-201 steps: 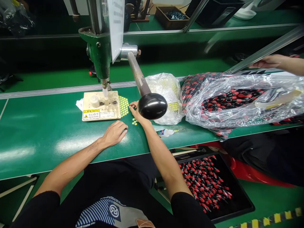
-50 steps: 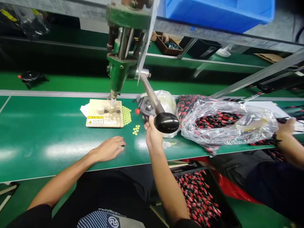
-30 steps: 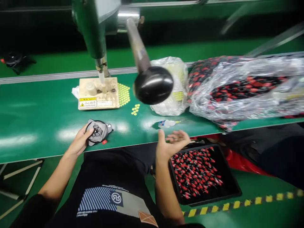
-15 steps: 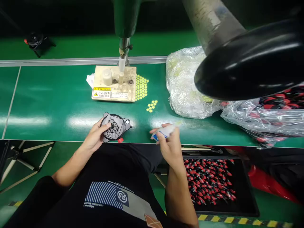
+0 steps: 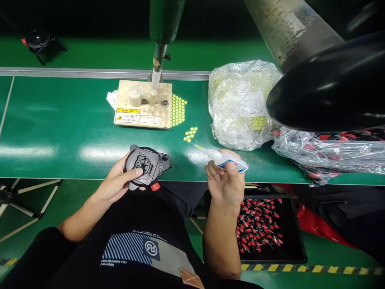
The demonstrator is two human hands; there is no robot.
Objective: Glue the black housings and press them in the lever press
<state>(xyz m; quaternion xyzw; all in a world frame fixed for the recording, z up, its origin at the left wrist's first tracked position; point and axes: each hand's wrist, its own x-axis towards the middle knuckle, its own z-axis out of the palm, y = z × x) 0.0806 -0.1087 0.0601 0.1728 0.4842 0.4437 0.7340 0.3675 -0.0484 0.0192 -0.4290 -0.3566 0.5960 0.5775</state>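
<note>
My left hand (image 5: 118, 178) grips a grey and black round plastic part (image 5: 152, 160) with a red tab, its thumb lying across the middle of the face. The part is held over the front edge of the green bench. In my right hand (image 5: 227, 180) is a white glue bottle (image 5: 214, 154) with a blue label. Its thin yellowish nozzle points left, toward the held part but apart from it. Just beyond the nozzle tip, several small yellow-green discs (image 5: 190, 134) lie on the bench.
A beige press fixture (image 5: 144, 120) with a warning label stands under a green press column (image 5: 165, 24). Plastic-wrapped discs (image 5: 237, 104) and a bag of red-and-black parts (image 5: 331, 154) sit at right, below a black rounded housing (image 5: 327, 84). A black tray (image 5: 291, 224) of red-and-black pieces is below the bench.
The glue bottle has turned in my right hand, so its nozzle now points left instead of right. My left hand still holds the part, slightly lower and tilted. The view has shifted a little.
</note>
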